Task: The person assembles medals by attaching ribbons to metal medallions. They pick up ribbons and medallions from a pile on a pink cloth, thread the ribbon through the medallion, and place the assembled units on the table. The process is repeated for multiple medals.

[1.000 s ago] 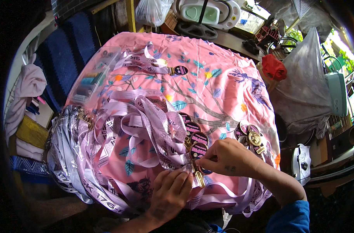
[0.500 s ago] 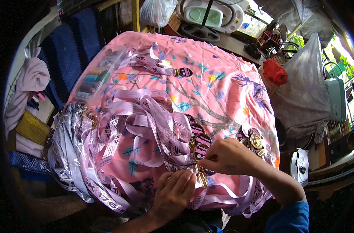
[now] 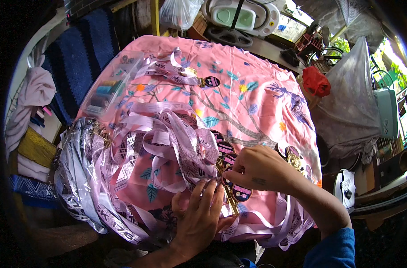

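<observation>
Satin lilac ribbons (image 3: 167, 147) heaped on pink cloth (image 3: 252, 102); right hand (image 3: 257, 169) grip pinching round badge (image 3: 229, 160); left hand (image 3: 199, 214) flat, open.

A table draped in a pink floral cloth (image 3: 257, 98) is carrying the work items. A tangled heap of lilac printed ribbons (image 3: 167, 143) is lying across its left and near portions, with a clear plastic bag of thread spools (image 3: 107, 91) resting at the far-left edge. Round badge medals (image 3: 228, 156) are lying near the centre, and more medals (image 3: 295, 158) are sitting at the right edge.
</observation>
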A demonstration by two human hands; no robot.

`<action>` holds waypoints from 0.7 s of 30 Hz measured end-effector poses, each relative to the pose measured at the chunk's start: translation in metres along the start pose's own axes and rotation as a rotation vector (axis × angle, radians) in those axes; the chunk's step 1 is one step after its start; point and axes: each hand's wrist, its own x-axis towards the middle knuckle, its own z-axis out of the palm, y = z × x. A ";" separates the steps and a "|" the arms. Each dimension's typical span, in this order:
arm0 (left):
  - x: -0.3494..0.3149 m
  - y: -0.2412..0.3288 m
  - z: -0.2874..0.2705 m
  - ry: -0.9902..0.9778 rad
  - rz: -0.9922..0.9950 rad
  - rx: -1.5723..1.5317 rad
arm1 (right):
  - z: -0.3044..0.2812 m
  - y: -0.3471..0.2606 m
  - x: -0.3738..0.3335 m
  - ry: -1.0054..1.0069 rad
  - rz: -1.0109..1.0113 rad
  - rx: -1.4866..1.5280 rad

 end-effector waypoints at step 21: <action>0.022 -0.003 -0.010 0.035 -0.046 -0.025 | -0.010 0.021 0.007 0.020 0.090 0.049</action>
